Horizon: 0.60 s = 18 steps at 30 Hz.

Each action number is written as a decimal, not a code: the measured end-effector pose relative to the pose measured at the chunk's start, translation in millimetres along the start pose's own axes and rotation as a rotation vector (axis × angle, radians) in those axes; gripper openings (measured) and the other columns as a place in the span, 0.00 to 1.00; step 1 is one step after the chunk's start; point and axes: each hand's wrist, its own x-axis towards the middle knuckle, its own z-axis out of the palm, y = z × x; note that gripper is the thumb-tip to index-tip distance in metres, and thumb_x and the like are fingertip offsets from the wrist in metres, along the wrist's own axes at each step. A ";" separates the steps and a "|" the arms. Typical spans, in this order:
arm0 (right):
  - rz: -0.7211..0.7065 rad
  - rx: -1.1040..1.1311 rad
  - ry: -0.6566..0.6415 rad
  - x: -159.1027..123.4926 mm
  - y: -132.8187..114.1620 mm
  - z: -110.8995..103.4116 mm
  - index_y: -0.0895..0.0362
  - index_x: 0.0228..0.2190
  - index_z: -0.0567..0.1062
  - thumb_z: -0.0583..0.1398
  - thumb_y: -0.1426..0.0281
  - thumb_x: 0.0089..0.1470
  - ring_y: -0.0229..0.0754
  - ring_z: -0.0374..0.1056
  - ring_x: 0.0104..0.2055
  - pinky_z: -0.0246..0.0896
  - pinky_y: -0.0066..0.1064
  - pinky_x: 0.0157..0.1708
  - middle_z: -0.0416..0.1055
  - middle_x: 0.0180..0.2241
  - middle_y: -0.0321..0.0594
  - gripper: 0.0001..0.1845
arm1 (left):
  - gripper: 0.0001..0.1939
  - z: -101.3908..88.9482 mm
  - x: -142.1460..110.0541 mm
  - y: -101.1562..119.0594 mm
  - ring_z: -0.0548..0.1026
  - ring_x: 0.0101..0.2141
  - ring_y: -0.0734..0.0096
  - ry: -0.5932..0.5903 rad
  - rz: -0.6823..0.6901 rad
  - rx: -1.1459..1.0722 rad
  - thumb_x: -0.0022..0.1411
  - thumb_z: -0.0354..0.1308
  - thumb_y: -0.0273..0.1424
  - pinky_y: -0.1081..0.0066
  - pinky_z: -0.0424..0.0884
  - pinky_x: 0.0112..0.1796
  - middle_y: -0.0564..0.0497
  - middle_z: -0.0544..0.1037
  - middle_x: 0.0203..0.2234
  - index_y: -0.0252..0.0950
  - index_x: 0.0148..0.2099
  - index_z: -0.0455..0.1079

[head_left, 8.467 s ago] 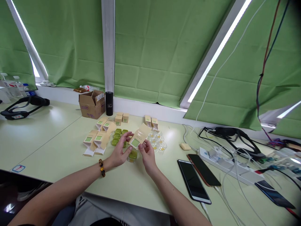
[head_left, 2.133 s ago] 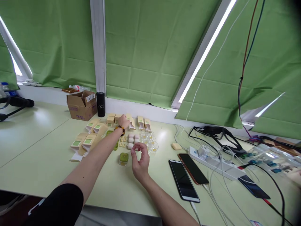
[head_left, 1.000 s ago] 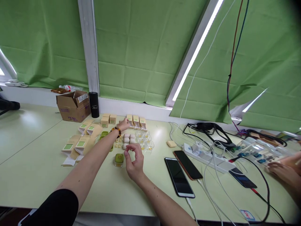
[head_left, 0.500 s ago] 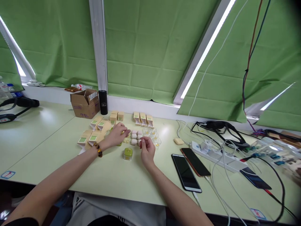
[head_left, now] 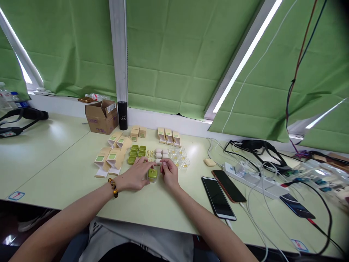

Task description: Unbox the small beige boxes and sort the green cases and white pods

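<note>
A small clear box with a green lid [head_left: 152, 173] sits on the table in front of me. My left hand [head_left: 136, 175] is at its left side, thumb beside it and fingers curved behind it. To the right of the box, my right hand [head_left: 170, 173] has thumb and fingertips pinched together; anything in them is too small to make out. Beyond my hands stand several green lids [head_left: 133, 153], small gold pieces [head_left: 148, 155], whitish rounded pieces [head_left: 158, 155] and clear little boxes [head_left: 183, 162], partly hidden by my fingers.
Folded kraft cartons [head_left: 112, 156] lie at the left, more cartons [head_left: 169, 137] at the back. A cardboard box [head_left: 101, 118] and black cylinder [head_left: 122, 115] stand by the wall. Phones [head_left: 218, 198], a power strip [head_left: 253, 180] and tangled cables occupy the right side.
My left hand has come back toward me from the small pieces to the green-lidded box, uncovering the green lids. My right hand stays pinched in nearly the same place. The view has shifted slightly.
</note>
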 end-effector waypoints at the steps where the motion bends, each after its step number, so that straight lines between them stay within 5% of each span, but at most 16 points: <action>1: 0.004 0.023 0.001 -0.5 -1.4 -0.3 0.53 0.39 0.74 0.59 0.54 0.62 0.36 0.55 0.19 0.51 0.27 0.21 0.64 0.19 0.28 0.16 | 0.32 1.5 -0.1 0.1 0.65 0.55 0.47 0.003 -0.013 0.005 0.57 0.66 0.27 0.51 0.63 0.55 0.41 0.74 0.51 0.39 0.63 0.65; 11: 0.064 0.186 -0.063 -3.6 -15.6 -0.2 0.54 0.41 0.73 0.65 0.51 0.58 0.30 0.57 0.19 0.52 0.23 0.19 0.68 0.26 0.29 0.20 | 0.27 15.2 0.5 -18.4 0.69 0.59 0.55 0.263 -0.129 -0.523 0.66 0.64 0.40 0.53 0.64 0.60 0.41 0.68 0.60 0.43 0.62 0.62; 18: 0.265 0.457 -0.384 -13.8 -27.6 2.7 0.50 0.49 0.68 0.65 0.49 0.59 0.44 0.78 0.30 0.68 0.29 0.20 0.78 0.34 0.38 0.25 | 0.27 15.8 1.6 -13.1 0.69 0.59 0.54 0.375 -0.185 -0.731 0.65 0.64 0.46 0.58 0.70 0.56 0.41 0.68 0.59 0.43 0.60 0.63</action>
